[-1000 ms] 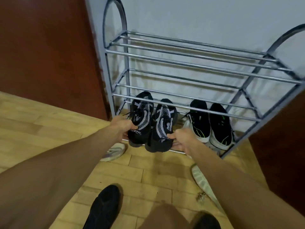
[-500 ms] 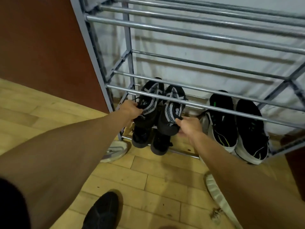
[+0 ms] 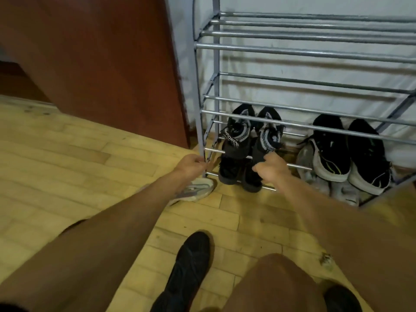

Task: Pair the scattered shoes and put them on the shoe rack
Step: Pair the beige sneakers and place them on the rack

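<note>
The black-and-grey knit pair [image 3: 249, 143] is sitting heels-out at the left end of the shoe rack [image 3: 299, 49]'s bottom rails, so its mates are staying together. The right hand [image 3: 271, 168], fingers loosely curled, is touching one heel; the left hand [image 3: 191, 164] is hanging half-curled and empty beside the corner post.

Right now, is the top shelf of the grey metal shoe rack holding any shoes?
No, the top shelf of the grey metal shoe rack shows only bare bars; both pairs sit on the bottom shelf.
</note>
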